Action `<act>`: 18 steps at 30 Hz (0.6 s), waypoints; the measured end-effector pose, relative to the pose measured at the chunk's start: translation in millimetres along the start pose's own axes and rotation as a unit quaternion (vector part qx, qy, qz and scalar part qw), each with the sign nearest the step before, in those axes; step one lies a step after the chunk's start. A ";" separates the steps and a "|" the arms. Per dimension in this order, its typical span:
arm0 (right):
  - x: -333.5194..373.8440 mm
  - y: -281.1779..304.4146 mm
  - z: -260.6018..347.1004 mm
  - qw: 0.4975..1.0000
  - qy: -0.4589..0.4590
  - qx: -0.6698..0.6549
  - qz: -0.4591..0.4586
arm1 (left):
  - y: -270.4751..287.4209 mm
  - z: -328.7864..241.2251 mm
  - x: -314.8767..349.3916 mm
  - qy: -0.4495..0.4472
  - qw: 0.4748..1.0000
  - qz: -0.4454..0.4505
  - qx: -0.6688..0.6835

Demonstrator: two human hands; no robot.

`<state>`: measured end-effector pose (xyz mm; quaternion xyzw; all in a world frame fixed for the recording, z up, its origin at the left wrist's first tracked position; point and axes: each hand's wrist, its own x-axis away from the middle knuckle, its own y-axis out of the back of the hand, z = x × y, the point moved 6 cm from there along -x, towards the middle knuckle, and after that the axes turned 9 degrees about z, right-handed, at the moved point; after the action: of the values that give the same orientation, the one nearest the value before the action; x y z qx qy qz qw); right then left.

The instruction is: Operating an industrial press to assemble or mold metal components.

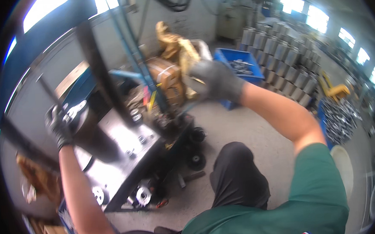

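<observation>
My left hand (59,127), in a dark grey glove, is curled at the top of a dark upright cylinder (92,135). Its fingers meet the edge of a shiny silver metal part (76,110) lying on that cylinder. A thin rod (48,90) slants up beside the fingers; what exactly they grip is hidden. Raised to the right of the bench, my right hand (217,81) wears the same kind of glove and is blurred by motion. Its fingers are bent closed, with a small pale edge showing at them. The cylinder stands on a metal-topped bench (113,168) between dark posts (100,66).
Small metal rings (137,117) sit on the bench's far edge. Behind are a cardboard box (167,77) and a blue crate (240,64) of metal pieces. Stacked metal cylinders (285,61) fill the right background, near a heap of metal parts (340,118). Wheels (196,160) lie low beside the bench.
</observation>
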<state>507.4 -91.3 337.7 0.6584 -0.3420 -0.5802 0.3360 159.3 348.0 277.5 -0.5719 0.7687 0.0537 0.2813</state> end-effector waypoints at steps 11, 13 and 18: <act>30.1 -39.1 185.8 0.943 0.247 -0.214 0.060 | -36.2 -44.7 15.9 -0.035 0.934 0.038 -0.353; 5.3 -92.8 189.4 0.939 0.240 -0.227 0.091 | -44.4 -48.8 14.8 -0.074 0.888 0.018 -0.453; -49.0 -223.3 203.9 0.956 0.158 -0.222 0.105 | -44.0 -64.6 27.8 -0.054 0.828 -0.026 -0.558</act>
<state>313.7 61.3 155.9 0.6108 -0.2143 -0.4916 0.5825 170.1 283.3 328.3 -0.6477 0.5761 0.4968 -0.0431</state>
